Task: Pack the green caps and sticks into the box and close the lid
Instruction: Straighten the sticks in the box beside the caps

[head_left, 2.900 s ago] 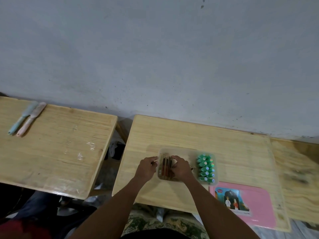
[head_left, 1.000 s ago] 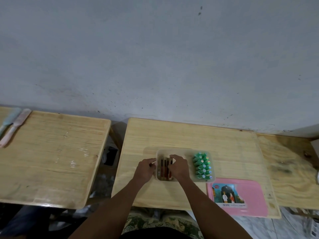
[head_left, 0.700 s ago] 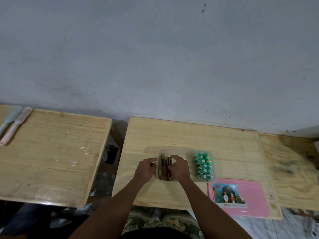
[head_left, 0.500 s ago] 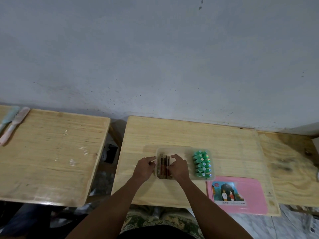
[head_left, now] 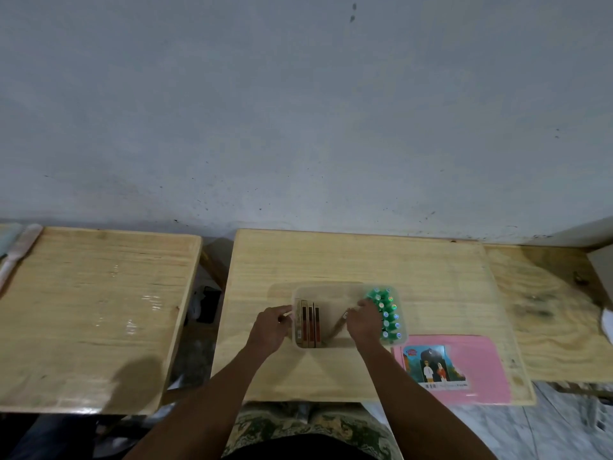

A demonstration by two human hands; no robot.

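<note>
A clear plastic box [head_left: 326, 288] stands on the middle wooden table [head_left: 348, 257]. Several brown sticks [head_left: 308, 323] lie side by side against its left wall. A cluster of green caps [head_left: 386, 313] fills its right end. My left hand [head_left: 268, 330] grips the box's left wall. My right hand [head_left: 363, 323] is inside the box beside the caps and pinches the upper end of one tilted brown stick [head_left: 336, 327]. The pink lid [head_left: 477, 370], with a picture label, lies flat to the right of the box near the front edge.
A second wooden table [head_left: 96, 310] stands to the left across a gap, with two pale brushes [head_left: 16, 250] at its far left corner. A third table [head_left: 547, 310] adjoins on the right, with something white [head_left: 607, 325] at the frame edge. A grey wall rises behind.
My right hand has moved from the row of sticks to the right, next to the green caps, carrying one stick that now leans diagonally. My left hand has stayed at the box's left wall.
</note>
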